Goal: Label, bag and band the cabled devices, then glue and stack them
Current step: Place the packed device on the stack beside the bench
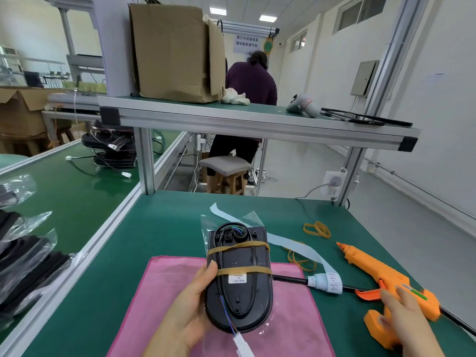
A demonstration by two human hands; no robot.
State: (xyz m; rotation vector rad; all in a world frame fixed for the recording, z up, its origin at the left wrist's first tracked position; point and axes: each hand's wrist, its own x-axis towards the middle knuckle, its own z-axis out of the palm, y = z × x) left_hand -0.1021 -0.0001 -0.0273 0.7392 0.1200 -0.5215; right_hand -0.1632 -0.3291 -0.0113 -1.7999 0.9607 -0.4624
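My left hand (189,309) grips a black oval cabled device (239,287) in a clear plastic bag, held above a pink cloth (291,328). Two tan rubber bands cross the device, and a white label sits under the lower band. Its wire ends in a white connector (243,347) hanging at the bottom. My right hand (404,318) rests on the handle of an orange glue gun (386,282) lying on the green table, fingers fairly straight and blurred. Loose rubber bands (317,229) lie further back.
A label roll (325,282) with its white backing strip lies behind the device. Bagged devices (28,264) are stacked at the left edge, unbagged ones (113,148) on the conveyor. An overhead shelf (257,122) carries a cardboard box (175,52). A person sits beyond on a stool.
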